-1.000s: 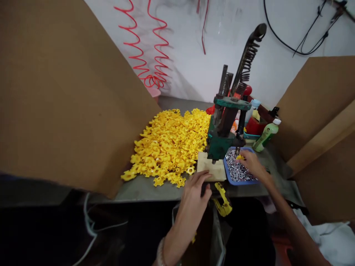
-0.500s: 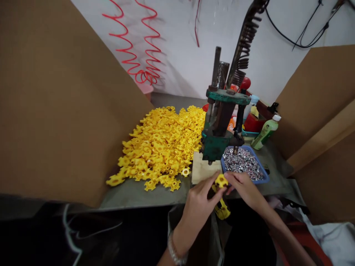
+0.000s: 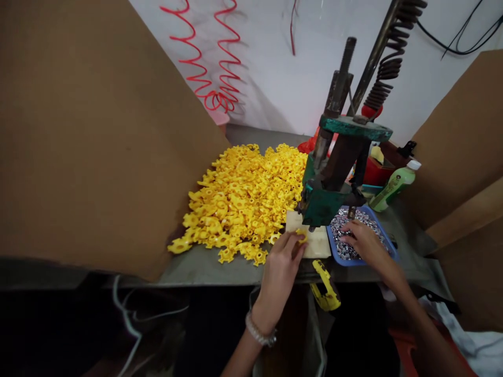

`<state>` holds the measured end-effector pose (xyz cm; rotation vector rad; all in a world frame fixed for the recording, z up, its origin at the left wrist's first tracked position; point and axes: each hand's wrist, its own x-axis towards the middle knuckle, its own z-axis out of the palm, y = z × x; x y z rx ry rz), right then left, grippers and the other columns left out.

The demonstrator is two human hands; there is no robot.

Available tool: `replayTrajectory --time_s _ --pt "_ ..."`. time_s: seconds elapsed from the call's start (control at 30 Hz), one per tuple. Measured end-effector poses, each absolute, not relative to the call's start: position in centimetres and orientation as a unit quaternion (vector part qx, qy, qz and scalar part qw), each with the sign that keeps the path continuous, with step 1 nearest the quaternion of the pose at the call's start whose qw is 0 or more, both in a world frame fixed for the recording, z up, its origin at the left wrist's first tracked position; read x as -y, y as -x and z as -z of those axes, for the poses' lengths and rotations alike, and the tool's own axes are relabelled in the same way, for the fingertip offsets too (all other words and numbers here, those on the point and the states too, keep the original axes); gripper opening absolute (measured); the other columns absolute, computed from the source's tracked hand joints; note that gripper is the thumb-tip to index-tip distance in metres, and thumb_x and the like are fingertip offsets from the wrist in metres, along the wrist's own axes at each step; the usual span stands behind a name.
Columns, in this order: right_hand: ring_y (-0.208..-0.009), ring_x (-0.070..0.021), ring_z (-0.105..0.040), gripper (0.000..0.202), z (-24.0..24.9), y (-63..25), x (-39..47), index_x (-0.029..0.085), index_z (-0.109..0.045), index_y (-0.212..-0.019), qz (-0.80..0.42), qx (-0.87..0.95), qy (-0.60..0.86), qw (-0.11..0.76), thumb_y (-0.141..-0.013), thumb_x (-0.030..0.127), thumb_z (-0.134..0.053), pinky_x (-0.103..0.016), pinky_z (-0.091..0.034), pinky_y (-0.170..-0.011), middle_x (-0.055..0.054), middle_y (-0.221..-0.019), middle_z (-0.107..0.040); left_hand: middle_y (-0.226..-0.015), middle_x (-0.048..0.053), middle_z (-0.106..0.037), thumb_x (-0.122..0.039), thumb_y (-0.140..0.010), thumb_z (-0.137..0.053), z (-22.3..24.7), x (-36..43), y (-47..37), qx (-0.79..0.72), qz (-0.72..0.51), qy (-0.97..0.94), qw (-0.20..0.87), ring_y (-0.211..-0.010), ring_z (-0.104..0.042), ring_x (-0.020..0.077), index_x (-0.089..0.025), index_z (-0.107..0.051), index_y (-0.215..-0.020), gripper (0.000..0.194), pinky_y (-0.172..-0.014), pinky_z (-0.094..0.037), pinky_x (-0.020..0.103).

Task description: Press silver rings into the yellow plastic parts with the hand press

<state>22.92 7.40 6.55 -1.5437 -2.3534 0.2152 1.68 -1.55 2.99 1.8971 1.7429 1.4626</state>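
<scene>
My left hand [image 3: 281, 269], with a beaded bracelet at the wrist, pinches a small yellow lobed plastic piece [image 3: 302, 235] over the pale board [image 3: 319, 245] under the press. Its fingers partly cover the piece. My right hand [image 3: 367, 245] reaches into the blue tray [image 3: 334, 252] of small silver metal rings [image 3: 341, 248]. Its fingertips are apart among the rings, and none shows in its grasp. The green hand press [image 3: 324, 207] stands over the board, its tip above and to the right of the yellow piece. Left of the press spreads a heap of similar yellow pieces [image 3: 247, 196].
A yellow handle-like object [image 3: 327, 288] hangs at the table's front edge. A green bottle [image 3: 396, 186] and a red box [image 3: 377, 170] stand behind the tray. Cardboard panels [image 3: 98, 136] flank both sides. Red coiled hoses [image 3: 228, 52] hang on the wall.
My hands have separated. The left has carried the yellow piece forward over the board; the right has let go of it and moved right into the tray. The camera view has shifted slightly.
</scene>
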Motion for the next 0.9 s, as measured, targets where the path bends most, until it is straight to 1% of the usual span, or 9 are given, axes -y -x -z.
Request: replayTrajectory --time_s 0.1,0.2,0.27,0.33,0.43,0.53,0.63,0.77,0.9 --pt "-0.079 -0.0198 -0.062 0.011 -6.5 -23.2 -7.7 0.017 -0.068 -0.081 -0.101 0.819 0.543 0.158 -0.081 0.017 -0.057 -0.032 -0.045 -0.074 -0.006 -0.085 -0.066 -0.093 0.003 -0.067 -0.022 -0.086 -0.059 -2.8 1.1 -1.5 -0.591 -0.496 -0.634 0.05 -0.095 -0.062 0.0219 -0.021 -0.06 -0.094 0.008 -0.088 -0.05 0.038" --pt "-0.081 -0.0207 -0.062 0.015 -6.8 -23.2 -7.3 0.018 -0.07 -0.082 -0.074 0.805 0.537 0.243 -0.084 0.024 -0.056 -0.034 -0.047 -0.076 -0.006 -0.085 -0.067 -0.102 0.005 -0.067 -0.026 -0.085 -0.062 -2.7 0.8 -1.5 -0.593 -0.505 -0.627 0.02 -0.1 -0.06 0.0226 -0.021 -0.059 -0.109 0.025 -0.103 -0.039 0.047" --pt "-0.086 -0.0219 -0.061 0.017 -6.8 -22.7 -6.4 0.019 -0.071 -0.085 -0.03 0.803 0.512 0.303 -0.086 0.027 -0.055 -0.036 -0.047 -0.079 -0.006 -0.088 -0.067 -0.105 0.005 -0.067 -0.028 -0.084 -0.063 -2.6 0.5 -1.6 -0.583 -0.507 -0.634 0.045 -0.101 -0.06 0.0223 -0.022 -0.06 -0.112 0.028 -0.104 -0.037 0.048" --pt "-0.09 -0.0211 -0.06 0.019 -6.7 -21.7 -5.2 0.02 -0.07 -0.088 -0.009 0.82 0.466 0.333 -0.088 0.027 -0.052 -0.036 -0.048 -0.083 -0.006 -0.09 -0.067 -0.104 0.005 -0.068 -0.03 -0.082 -0.065 -2.4 0.2 -1.7 -0.56 -0.508 -0.647 0.101 -0.105 -0.059 0.023 -0.023 -0.065 -0.105 0.024 -0.1 -0.041 0.045" --pt "-0.093 -0.0176 -0.059 0.024 -6.4 -19.7 -3.5 0.02 -0.068 -0.093 -0.04 0.861 0.382 0.334 -0.092 0.021 -0.045 -0.034 -0.049 -0.087 -0.005 -0.094 -0.066 -0.109 0.006 -0.068 -0.034 -0.077 -0.07 -2.1 -0.2 -1.7 -0.531 -0.501 -0.666 0.155 -0.115 -0.054 0.025 -0.023 -0.068 -0.102 0.027 -0.102 -0.04 0.046" --pt "-0.097 -0.0164 -0.058 0.025 -6.2 -18.3 -2.7 0.02 -0.066 -0.1 -0.071 0.89 0.305 0.331 -0.093 0.017 -0.042 -0.033 -0.051 -0.087 -0.006 -0.099 -0.064 -0.113 0.004 -0.068 -0.036 -0.076 -0.072 -1.9 -0.3 -1.5 -0.529 -0.48 -0.683 0.152 -0.122 -0.051 0.0262 -0.027 -0.066 -0.109 0.035 -0.109 -0.03 0.053" --pt "-0.103 -0.0168 -0.057 0.03 -6.2 -18.1 -2.7 0.018 -0.063 -0.11 -0.069 0.909 0.274 0.306 -0.091 0.011 -0.04 -0.034 -0.052 -0.088 -0.008 -0.107 -0.062 -0.113 0.002 -0.069 -0.038 -0.078 -0.07 -2.0 -0.1 -1.4 -0.541 -0.464 -0.687 0.144 -0.126 -0.049 0.0263 -0.027 -0.063 -0.113 0.038 -0.111 -0.025 0.055" --pt "-0.106 -0.0186 -0.055 0.041 -5.8 -18.9 -2.3 0.02 -0.056 -0.124 0.003 0.92 0.283 0.27 -0.09 0.006 -0.038 -0.038 -0.05 -0.091 -0.008 -0.115 -0.06 -0.113 0.001 -0.07 -0.034 -0.082 -0.066 -2.3 0.2 -1.6 -0.546 -0.451 -0.693 0.139 -0.127 -0.048 0.0256 -0.026 -0.064 -0.112 0.032 -0.114 -0.019 0.056" --pt "-0.103 -0.0169 -0.059 0.042 -6.1 -19.5 -0.5 0.02 -0.055 -0.124 0.098 0.912 0.278 0.286 -0.089 0.004 -0.04 -0.033 -0.052 -0.087 -0.008 -0.114 -0.062 -0.114 0.001 -0.07 -0.035 -0.082 -0.065 -2.6 0.2 -1.8 -0.548 -0.454 -0.69 0.137 -0.127 -0.049 0.0251 -0.025 -0.064 -0.11 0.03 -0.115 -0.017 0.057"
